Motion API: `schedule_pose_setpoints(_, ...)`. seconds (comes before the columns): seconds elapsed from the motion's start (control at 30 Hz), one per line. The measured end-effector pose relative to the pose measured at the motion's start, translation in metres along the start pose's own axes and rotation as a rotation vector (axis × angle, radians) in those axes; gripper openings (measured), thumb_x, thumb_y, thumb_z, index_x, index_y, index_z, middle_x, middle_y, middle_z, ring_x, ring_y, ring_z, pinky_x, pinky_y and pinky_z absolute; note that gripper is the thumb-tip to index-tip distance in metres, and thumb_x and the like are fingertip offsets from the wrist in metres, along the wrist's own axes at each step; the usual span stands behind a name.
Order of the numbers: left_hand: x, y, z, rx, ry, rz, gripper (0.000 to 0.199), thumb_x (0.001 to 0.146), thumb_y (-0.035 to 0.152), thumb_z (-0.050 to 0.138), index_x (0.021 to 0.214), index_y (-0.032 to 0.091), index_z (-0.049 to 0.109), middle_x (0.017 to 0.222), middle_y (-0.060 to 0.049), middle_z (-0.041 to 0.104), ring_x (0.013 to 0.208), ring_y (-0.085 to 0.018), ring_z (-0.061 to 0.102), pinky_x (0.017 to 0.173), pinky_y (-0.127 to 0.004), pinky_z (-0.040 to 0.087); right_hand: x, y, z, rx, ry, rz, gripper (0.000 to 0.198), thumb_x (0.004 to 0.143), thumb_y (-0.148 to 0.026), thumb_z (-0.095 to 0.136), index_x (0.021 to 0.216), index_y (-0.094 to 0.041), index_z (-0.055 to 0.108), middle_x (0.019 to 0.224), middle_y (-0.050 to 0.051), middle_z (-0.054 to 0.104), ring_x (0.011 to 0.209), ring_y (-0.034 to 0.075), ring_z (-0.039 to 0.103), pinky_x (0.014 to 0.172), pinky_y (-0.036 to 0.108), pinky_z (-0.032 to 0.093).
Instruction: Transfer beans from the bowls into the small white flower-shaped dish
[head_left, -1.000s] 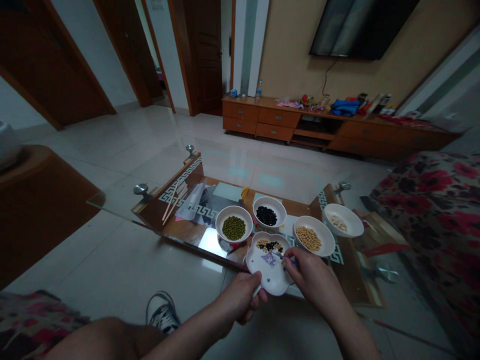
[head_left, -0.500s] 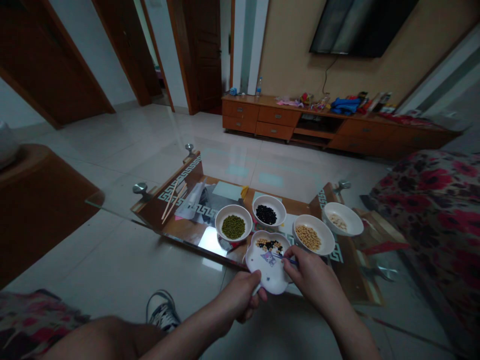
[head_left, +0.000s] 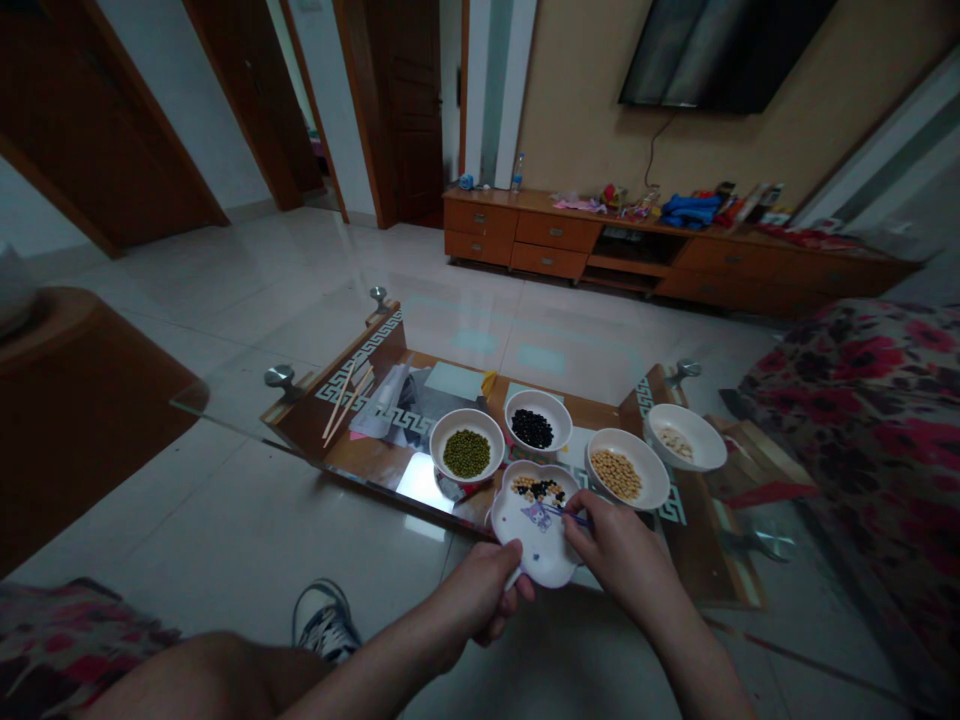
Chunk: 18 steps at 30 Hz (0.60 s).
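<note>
A: Quick one, what's different from a second ago?
B: Barely anything. Right hand [head_left: 611,540] has edged a touch further in over the scalloped plate [head_left: 546,560], slim purple utensil [head_left: 576,518] pinched in its fingertips. Can't tell if the tip carries a bean.
A: Left hand [head_left: 495,592]?
B: Same spot, wrapped around the plate's handle. Plate stays at the table's near edge, just in front of the bowls. Resting or lifted, can't tell.
A: Meaning?
B: No visible progress, I'd say. Mixed black and tan beans [head_left: 538,489] still sit together at the plate's far side.
A: Surface?
B: Glass table [head_left: 424,485], four white bowls: green bean bowl [head_left: 459,420], black bean bowl [head_left: 556,416], tan bean bowl [head_left: 649,472], then a bowl of pale pieces [head_left: 706,442] at far right, contents too small to name. Two wooden sticks [head_left: 349,406] show at the left end; on or under the glass, unclear.
A: Room?
B: Tiled floor [head_left: 225,500], long wooden cabinet [head_left: 480,217] against the far wall with clutter and a bottle [head_left: 517,174] on top, dark TV [head_left: 697,55] above. Floral cover [head_left: 862,380] at right, brown door [head_left: 412,110] behind.
</note>
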<state>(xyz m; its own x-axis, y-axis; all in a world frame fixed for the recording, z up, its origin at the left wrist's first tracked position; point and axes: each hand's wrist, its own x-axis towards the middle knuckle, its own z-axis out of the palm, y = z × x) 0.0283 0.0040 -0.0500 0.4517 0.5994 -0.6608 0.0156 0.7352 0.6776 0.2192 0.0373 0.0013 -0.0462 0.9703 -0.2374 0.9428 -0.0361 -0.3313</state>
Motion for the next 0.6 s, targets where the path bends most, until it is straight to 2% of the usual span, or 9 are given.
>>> schedule_pose_setpoints(0.6,0.0022,-0.0027,-0.0007,-0.007,-0.005,0.004,0.05,0.084,0.064,0.036,0.072,0.019,0.054,0.044,0.009,0.033,0.028,-0.005,0.022,0.035,-0.02,0.013,0.0028,-0.0004,0.0043,0.028,-0.01,0.0,0.024,0.087,-0.039,0.045,0.096,-0.025,0.061,0.085,0.004,0.07,0.078,0.019,0.065,0.059,0.024,0.033)
